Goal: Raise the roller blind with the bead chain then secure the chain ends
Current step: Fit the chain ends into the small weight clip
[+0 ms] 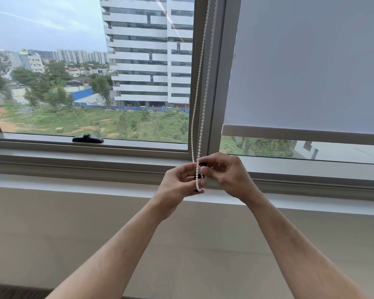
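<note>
- We see two chain [200, 67] strands hanging by the frame's [217, 83] mullion.
- Our left hand [177, 186] and right hand [227, 171] both pinch the chain's bottom loop.
- One blind [311, 61] covers the right pane.
- One latch [88, 139] sits on the left sill.

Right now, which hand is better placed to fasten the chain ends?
Probably the right hand: its fingers pinch the small dark piece against the bead chain, while the left hand holds the chain's bottom steady.

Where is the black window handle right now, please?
In the head view, the black window handle lies on the bottom frame of the left window pane, well to the left of the bead chain and both hands.
</note>
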Demonstrator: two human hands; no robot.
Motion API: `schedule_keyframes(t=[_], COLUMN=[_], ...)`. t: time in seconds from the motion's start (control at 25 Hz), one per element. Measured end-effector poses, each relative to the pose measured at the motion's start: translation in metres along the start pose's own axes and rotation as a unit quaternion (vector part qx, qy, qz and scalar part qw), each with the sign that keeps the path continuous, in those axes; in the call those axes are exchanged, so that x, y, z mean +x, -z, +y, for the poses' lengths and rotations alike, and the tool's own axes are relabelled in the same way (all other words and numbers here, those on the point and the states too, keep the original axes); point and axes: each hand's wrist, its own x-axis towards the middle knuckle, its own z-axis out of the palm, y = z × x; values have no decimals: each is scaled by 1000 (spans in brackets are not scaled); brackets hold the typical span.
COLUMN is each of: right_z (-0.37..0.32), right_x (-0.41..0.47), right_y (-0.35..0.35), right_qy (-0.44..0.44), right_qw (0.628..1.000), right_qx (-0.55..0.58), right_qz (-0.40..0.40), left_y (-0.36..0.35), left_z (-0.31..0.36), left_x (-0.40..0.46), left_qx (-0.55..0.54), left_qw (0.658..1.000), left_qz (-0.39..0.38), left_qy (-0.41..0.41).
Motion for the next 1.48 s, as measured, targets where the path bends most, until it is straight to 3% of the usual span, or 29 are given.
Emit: schedule_keyframes(t=[0.48,0.64,1.24,1.48], right_z=[-3,-5,-6,5], right_x=[8,9,10,1], right_y=[8,10,-2,-3], right_qy=[-15,-55,-67,-77], right_qw=[997,997,981,996], right_qx=[-71,-41,-177,-29], right_qz=[-22,-22,42,18], left_y=[1,5,-2,3], left_z=[6,3,3,4], left_x=[1,0,4,3], left_qx=[8,-18,70,35], left_qw=[999,998,997,999], left_qz=[-32,-54,33,9], left_qy=[12,16,-3,-2])
